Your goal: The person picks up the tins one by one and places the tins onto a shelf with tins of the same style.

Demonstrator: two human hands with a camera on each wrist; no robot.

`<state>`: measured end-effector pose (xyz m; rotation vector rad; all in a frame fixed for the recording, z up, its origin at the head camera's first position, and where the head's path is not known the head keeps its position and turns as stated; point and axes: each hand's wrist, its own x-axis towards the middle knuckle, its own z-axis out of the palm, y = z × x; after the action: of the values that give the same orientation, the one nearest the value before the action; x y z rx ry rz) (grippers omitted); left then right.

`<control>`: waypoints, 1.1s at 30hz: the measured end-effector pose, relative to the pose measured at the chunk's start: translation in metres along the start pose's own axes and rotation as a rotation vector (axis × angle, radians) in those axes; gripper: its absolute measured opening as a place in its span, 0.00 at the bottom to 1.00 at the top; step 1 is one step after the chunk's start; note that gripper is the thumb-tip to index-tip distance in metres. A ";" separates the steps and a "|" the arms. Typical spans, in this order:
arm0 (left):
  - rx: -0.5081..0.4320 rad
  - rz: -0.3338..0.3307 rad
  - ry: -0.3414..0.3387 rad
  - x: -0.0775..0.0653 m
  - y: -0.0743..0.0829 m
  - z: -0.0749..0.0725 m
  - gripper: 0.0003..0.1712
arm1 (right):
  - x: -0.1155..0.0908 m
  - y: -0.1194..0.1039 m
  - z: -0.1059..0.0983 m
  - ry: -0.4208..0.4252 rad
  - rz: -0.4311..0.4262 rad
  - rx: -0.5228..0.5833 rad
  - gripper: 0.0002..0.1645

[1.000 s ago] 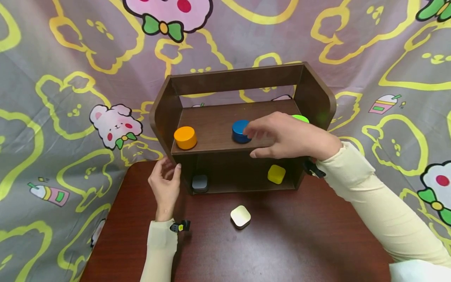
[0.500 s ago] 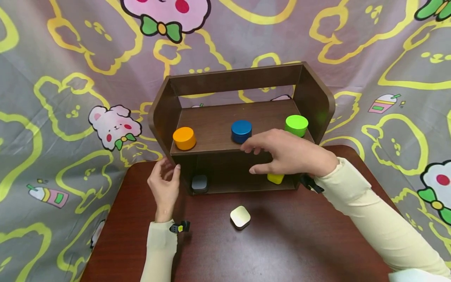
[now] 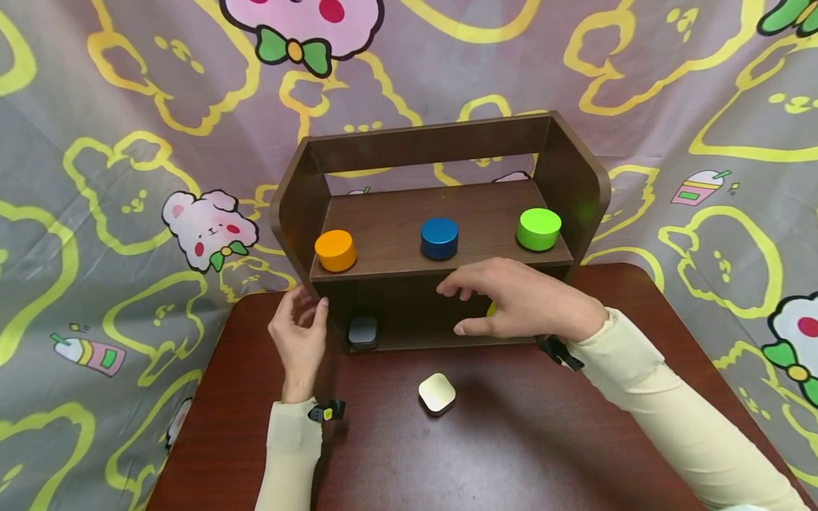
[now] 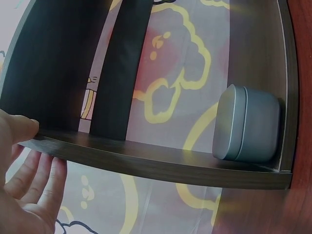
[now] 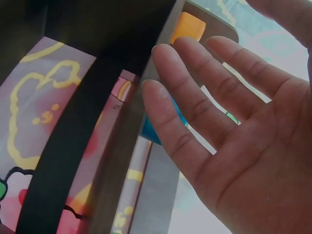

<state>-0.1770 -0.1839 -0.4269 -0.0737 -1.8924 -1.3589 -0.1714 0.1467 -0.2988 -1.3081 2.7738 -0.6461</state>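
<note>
A dark wooden two-tier shelf (image 3: 383, 213) stands on the table. My left hand (image 3: 298, 337) holds the edge of its left side panel, thumb on one face and fingers on the other, as the left wrist view shows. My right hand (image 3: 520, 298) hovers in front of the lower tier with fingers extended and nothing in it. On the upper tier sit round orange (image 3: 336, 250), blue (image 3: 439, 238) and green tins (image 3: 539, 229). A dark grey square tin (image 4: 248, 124) is at the lower left. The right hand mostly hides a yellow tin (image 3: 491, 309).
A cream square tin (image 3: 437, 394) lies on the reddish-brown table (image 3: 383, 461), in front of the shelf. Behind the shelf hangs a patterned cloth (image 3: 211, 92).
My right hand has come down from beside the blue tin to the front of the lower tier, uncovering the green tin and covering most of the yellow one. My left hand stays put.
</note>
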 end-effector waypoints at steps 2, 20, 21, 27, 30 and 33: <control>0.006 -0.004 -0.002 0.000 0.000 0.000 0.18 | -0.001 0.001 0.004 -0.001 0.000 0.005 0.29; 0.023 -0.025 -0.003 -0.001 0.000 -0.002 0.18 | -0.004 0.009 0.039 -0.015 -0.026 0.015 0.29; 0.022 -0.025 -0.004 -0.001 0.000 -0.002 0.18 | -0.004 0.010 0.041 -0.012 -0.030 0.016 0.29; 0.015 -0.017 -0.003 0.000 -0.001 -0.002 0.18 | -0.004 0.013 0.052 -0.002 -0.043 0.027 0.30; 0.014 -0.012 -0.004 0.000 -0.001 -0.001 0.18 | -0.005 0.014 0.058 -0.008 -0.032 0.032 0.31; 0.015 -0.014 -0.006 0.000 -0.001 -0.002 0.18 | -0.006 0.017 0.064 -0.014 -0.019 0.040 0.32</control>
<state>-0.1767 -0.1858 -0.4278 -0.0566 -1.9111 -1.3549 -0.1687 0.1371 -0.3643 -1.3276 2.7260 -0.6871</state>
